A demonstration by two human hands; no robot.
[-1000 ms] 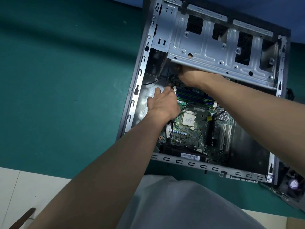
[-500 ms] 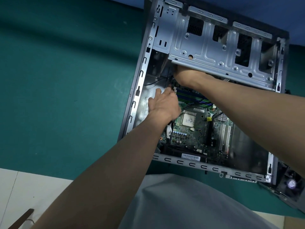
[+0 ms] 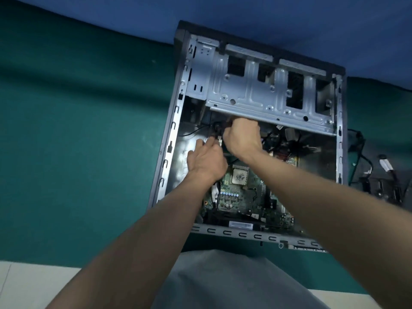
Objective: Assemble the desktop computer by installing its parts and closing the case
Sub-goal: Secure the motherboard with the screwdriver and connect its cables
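1. Computer case was found open, motherboard below the drive cage.
2. Black connector, just under the cage, was gripped by the right hand.
3. Left hand grip could not be determined.

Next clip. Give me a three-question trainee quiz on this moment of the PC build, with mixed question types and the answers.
1. True or false: the case is already closed.
2. Where are the left hand and the right hand?
A) inside the case, just below the drive cage
B) at the case's near edge
C) outside the case
3. Short answer: is anything mounted over the processor on the motherboard?

Key: 1 false, it lies open; 2 A; 3 no, its top is bare.
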